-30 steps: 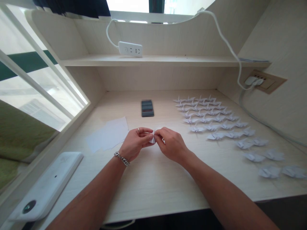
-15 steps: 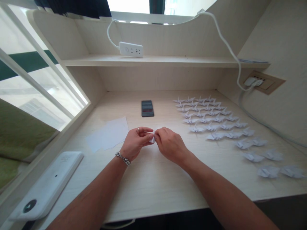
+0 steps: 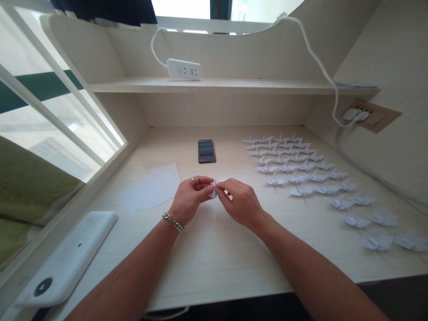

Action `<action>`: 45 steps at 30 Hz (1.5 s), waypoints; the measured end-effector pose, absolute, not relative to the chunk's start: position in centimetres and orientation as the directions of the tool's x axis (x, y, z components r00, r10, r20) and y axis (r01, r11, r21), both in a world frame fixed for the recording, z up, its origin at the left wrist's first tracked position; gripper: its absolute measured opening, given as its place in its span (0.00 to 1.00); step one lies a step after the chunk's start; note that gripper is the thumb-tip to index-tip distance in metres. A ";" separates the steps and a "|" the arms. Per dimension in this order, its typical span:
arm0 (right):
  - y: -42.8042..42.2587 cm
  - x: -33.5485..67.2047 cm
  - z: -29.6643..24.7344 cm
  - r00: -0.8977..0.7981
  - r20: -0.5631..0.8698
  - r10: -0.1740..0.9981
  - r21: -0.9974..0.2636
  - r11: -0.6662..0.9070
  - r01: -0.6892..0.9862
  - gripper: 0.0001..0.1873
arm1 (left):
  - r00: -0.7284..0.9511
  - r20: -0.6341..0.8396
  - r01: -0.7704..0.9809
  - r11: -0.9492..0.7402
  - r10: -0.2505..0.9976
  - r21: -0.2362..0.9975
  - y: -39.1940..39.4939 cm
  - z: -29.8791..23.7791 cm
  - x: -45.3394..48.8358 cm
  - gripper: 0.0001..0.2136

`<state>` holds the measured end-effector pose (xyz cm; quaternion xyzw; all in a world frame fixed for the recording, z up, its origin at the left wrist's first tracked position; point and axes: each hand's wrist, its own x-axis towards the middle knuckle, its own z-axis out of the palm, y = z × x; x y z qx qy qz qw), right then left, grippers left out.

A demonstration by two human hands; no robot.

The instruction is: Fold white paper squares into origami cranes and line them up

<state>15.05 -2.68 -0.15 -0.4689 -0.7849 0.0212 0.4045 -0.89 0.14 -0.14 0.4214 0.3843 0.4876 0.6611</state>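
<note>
Left grip (image 3: 189,196) and right grip (image 3: 243,200) pinch folded paper (image 3: 213,192); paper cranes (image 3: 303,191) stand in rows.

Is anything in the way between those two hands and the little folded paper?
Nothing visible: the left hand pinches the small folded paper directly, and the right hand pinches its edge.

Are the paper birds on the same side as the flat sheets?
No, the paper birds sit on the right of the desk, the flat sheets on its left.

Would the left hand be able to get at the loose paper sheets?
Probably yes: the paper sheets lie close beside the left hand with nothing visible between, though it is pinching a small folded paper.
</note>
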 end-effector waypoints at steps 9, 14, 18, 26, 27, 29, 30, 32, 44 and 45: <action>-2.8 15.1 -0.1 -0.202 0.667 0.717 -0.397 0.571 0.718 0.11 | 0.153 -0.037 -0.344 0.088 0.988 0.935 0.0 -0.3 -0.5 0.16; -3.0 15.2 0.2 -0.206 0.649 0.733 -0.381 0.547 0.746 0.14 | 0.145 -0.002 -0.366 0.055 0.989 0.929 -0.1 -0.1 -0.3 0.16; -3.0 15.1 0.2 -0.185 0.636 0.749 -0.427 0.541 0.725 0.13 | 0.136 0.033 -0.347 0.017 0.990 0.938 -0.1 -0.1 -0.3 0.17; -3.1 14.4 0.4 -0.023 0.522 0.853 -0.729 0.460 0.507 0.06 | 0.012 0.159 -0.270 -0.149 0.987 0.951 -0.4 0.4 0.1 0.16; -3.1 14.4 0.5 -0.004 0.480 0.877 -0.776 0.427 0.463 0.06 | 0.001 0.180 -0.260 -0.174 0.984 0.950 -0.5 0.5 0.2 0.16; -3.0 14.4 0.5 0.014 0.384 0.923 -0.859 0.352 0.372 0.07 | -0.016 0.221 -0.245 -0.219 0.975 0.945 -0.6 0.5 0.3 0.15; -2.9 14.4 0.5 0.011 0.339 0.941 -0.891 0.317 0.326 0.08 | -0.020 0.240 -0.238 -0.238 0.971 0.942 -0.7 0.4 0.4 0.14; -2.6 14.4 0.4 -0.004 0.270 0.963 -0.936 0.263 0.236 0.09 | -0.023 0.269 -0.220 -0.268 0.963 0.938 -0.8 0.3 0.4 0.14; -2.3 14.4 1.0 -0.083 -0.031 0.996 -0.984 -0.045 -0.170 0.14 | -0.015 0.294 -0.182 -0.291 0.956 0.939 -1.1 0.4 0.3 0.14; -2.3 14.4 0.9 -0.081 -0.022 0.996 -0.985 -0.035 -0.169 0.13 | -0.016 0.294 -0.182 -0.292 0.956 0.939 -1.1 0.4 0.3 0.14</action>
